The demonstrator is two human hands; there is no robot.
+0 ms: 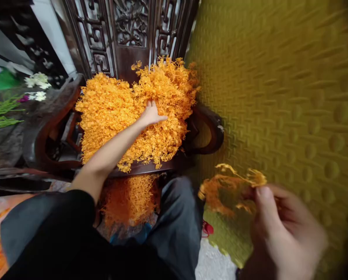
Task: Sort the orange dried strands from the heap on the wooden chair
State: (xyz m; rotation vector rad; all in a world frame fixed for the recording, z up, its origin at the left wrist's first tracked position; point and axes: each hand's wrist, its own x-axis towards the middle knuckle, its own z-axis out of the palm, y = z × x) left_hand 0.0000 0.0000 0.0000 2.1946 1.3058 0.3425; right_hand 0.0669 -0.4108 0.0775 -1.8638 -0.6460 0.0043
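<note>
Two bare hands are showing. The left hand (151,114) is resting against the front of two heaps of orange sprigs, which are sitting side by side and touching on one dark wooden chair (131,64). Its fingers are stretching out straight, their tips sinking among the sprigs, and its one thumb is standing well apart from them. The left heap (106,112) is looking dense and even; the right heap (168,85) is looking looser and is rising a little higher.

The right hand (287,229) is pinching one small bunch of orange strands (257,177) between thumb and forefinger, well apart from the chair; the strands are blurring, so I cannot tell how many there are.

The chair is showing two curved arms, and its back is showing three carved panels. A third orange heap (141,194) is lying low, below the seat's front edge. Two grey trouser legs are framing that heap. At the lower left, one plastic bag (0,214) is holding more orange pieces.

On the surface at the left, two clusters of white flowers (37,80), one purple flower (23,98) and one bunch of green stems (4,112) are lying near each other. One yellow textured mat (278,97) is standing at the right.
</note>
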